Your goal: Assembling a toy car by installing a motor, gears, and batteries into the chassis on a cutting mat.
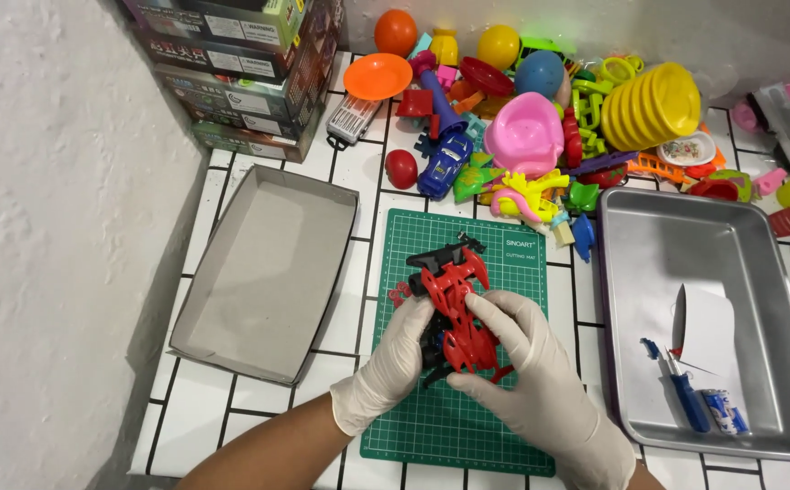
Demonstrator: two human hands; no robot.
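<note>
Both gloved grips closed on red toy race car (456,313): L hand (393,363) at its side, R hand (526,363) opposite; green cutting mat (440,426) beneath.

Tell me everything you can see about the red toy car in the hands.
The toy car looks like plastic: a glossy red body with open gaps over black parts, a black wing at its far end. It lies lengthwise over the green mat. The left hand and right hand, both gloved, grip its near half.
</note>
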